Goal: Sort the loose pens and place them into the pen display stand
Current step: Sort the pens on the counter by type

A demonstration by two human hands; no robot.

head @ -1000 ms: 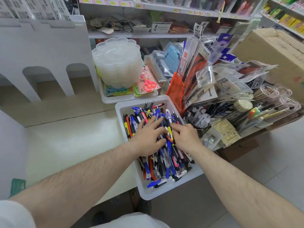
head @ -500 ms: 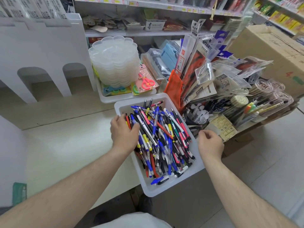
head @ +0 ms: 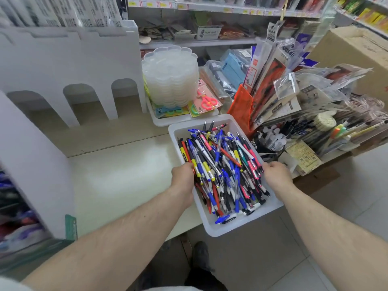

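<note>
Setting: you stand in a stationery shop at a pale table (head: 126, 175), shelves of packaged goods behind it.
Left hand (head: 183, 177): your grip clasps the left wall of the white bin (head: 241, 227), fingers curled over the rim at 9 o'clock of the pile.
Right hand (head: 276, 175): your grip clasps the bin's right wall at 3 o'clock.
Pens (head: 222, 169): a loose heap of blue, black, red and yellow ones fills the bin, which overhangs the table's near edge.
Display stand (head: 69, 66): white, with arched openings, at 10 o'clock, well apart from the bin.
Beyond, 12 o'clock: a stack of clear trays (head: 171, 74) beside pink scissors (head: 206, 100).
</note>
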